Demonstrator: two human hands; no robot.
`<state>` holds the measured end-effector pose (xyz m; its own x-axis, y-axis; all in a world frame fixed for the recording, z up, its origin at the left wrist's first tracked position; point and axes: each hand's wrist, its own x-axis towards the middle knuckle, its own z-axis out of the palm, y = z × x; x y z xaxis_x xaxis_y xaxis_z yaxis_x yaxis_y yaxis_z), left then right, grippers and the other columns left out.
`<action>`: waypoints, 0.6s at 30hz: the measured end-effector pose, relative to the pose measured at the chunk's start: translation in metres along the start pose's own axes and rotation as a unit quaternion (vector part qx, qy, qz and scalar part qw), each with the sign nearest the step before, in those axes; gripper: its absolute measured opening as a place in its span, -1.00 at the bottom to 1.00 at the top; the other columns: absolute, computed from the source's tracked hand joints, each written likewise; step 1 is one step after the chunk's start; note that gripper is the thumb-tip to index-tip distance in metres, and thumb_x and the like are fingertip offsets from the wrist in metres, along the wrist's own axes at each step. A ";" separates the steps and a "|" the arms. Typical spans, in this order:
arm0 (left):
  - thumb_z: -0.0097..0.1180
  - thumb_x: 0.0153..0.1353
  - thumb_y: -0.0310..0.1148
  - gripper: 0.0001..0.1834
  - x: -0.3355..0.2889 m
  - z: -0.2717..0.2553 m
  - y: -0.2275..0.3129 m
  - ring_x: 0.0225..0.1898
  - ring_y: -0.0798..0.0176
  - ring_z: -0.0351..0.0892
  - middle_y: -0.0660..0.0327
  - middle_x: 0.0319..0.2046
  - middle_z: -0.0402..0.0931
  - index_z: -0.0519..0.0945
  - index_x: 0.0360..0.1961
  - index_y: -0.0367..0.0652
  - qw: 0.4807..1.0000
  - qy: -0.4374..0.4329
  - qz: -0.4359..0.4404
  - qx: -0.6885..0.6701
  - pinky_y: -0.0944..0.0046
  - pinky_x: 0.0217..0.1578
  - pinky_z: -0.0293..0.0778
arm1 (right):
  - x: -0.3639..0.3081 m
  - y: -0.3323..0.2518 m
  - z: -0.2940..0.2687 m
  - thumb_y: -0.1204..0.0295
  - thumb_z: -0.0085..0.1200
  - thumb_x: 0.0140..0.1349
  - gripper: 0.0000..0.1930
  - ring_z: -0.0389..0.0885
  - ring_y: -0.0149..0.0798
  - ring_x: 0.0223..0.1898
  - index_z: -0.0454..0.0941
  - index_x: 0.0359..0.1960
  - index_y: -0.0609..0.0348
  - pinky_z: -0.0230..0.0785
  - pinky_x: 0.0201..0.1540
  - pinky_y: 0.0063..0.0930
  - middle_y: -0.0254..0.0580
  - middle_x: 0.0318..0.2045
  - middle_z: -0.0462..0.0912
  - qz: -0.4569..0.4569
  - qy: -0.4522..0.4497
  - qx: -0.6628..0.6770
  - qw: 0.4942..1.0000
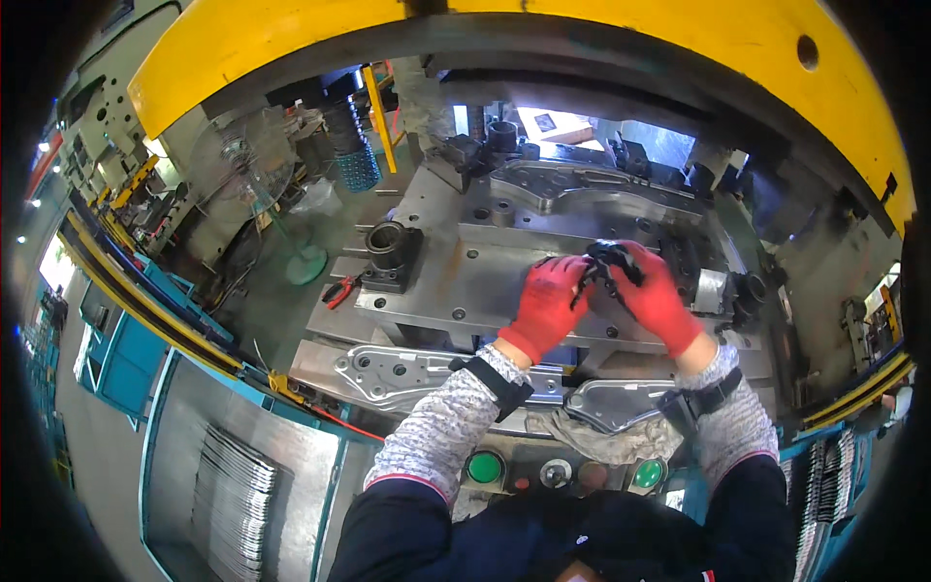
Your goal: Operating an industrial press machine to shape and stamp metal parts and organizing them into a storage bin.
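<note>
Both my hands are in red work gloves with dark, blackened fingers, close together over the right part of the steel die [441, 276]. The fingers of my left hand [551, 299] are bent inward and meet those of my right hand [655, 291]. Whatever they hold, if anything, is dark and cannot be told from the glove fingers. Beyond them a curved shaped metal part [592, 184] lies on the die. Nearer to me, below my forearms, are a long stamped metal part [402, 373] with holes and a second stamped part [616, 403].
A yellow press beam [291, 34] arches overhead. Red-handled pliers [339, 291] lie left, beside a round guide post [386, 247]. A cloth [611, 443] and green buttons [484, 468] are in front of me. Stacked metal parts [233, 504] fill a bin at lower left; a fan [238, 160] stands behind.
</note>
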<state>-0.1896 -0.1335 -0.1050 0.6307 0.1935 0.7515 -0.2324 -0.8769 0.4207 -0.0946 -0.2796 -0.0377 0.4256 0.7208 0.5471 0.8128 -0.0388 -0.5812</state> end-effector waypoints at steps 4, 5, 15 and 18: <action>0.15 0.06 -0.32 -0.55 0.008 -0.033 -0.021 -0.08 -0.06 0.49 0.00 -0.13 0.52 0.47 0.01 -0.22 0.997 0.026 -0.066 -0.020 0.07 -0.01 0.35 | 0.061 0.001 0.022 0.44 0.02 0.24 -0.73 0.53 -0.33 -0.27 0.47 -0.06 0.30 0.39 -0.16 -0.36 0.00 -0.28 0.62 -0.034 -0.083 0.077 0.993; 0.17 0.04 -0.24 -0.41 0.003 -0.039 -0.033 0.02 -0.10 0.42 -0.06 -0.03 0.46 0.40 0.11 -0.23 0.997 0.044 -0.057 0.033 0.03 0.07 0.28 | 0.083 0.006 0.029 0.41 0.02 0.24 -0.73 0.58 -0.26 -0.27 0.48 -0.09 0.31 0.40 -0.16 -0.34 0.03 -0.30 0.62 -0.071 -0.069 0.053 0.994; 0.13 0.07 -0.11 -0.30 -0.037 -0.075 -0.069 0.14 -0.19 0.26 -0.13 0.11 0.31 0.30 0.19 -0.26 0.966 -0.045 -0.149 0.205 -0.10 0.20 0.09 | 0.253 0.106 0.115 0.21 -0.05 0.22 -0.69 0.55 0.18 -0.18 0.51 -0.31 0.26 0.40 -0.11 -0.06 0.17 -0.30 0.60 -0.043 0.030 -0.174 0.983; 0.12 0.08 -0.12 -0.32 -0.036 -0.074 -0.067 0.11 -0.21 0.29 -0.14 0.11 0.32 0.32 0.18 -0.25 0.969 -0.034 -0.136 0.203 -0.10 0.19 0.10 | 0.262 0.114 0.118 0.27 -0.01 0.21 -0.74 0.59 0.10 -0.24 0.52 -0.23 0.20 0.42 -0.17 -0.15 0.11 -0.32 0.61 -0.071 0.025 -0.242 0.967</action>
<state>-0.2514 -0.0494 -0.1230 0.6785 0.4248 0.5993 0.2521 -0.9009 0.3532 0.0624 -0.0134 -0.0312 0.3051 0.7083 0.6366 0.9503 -0.2703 -0.1546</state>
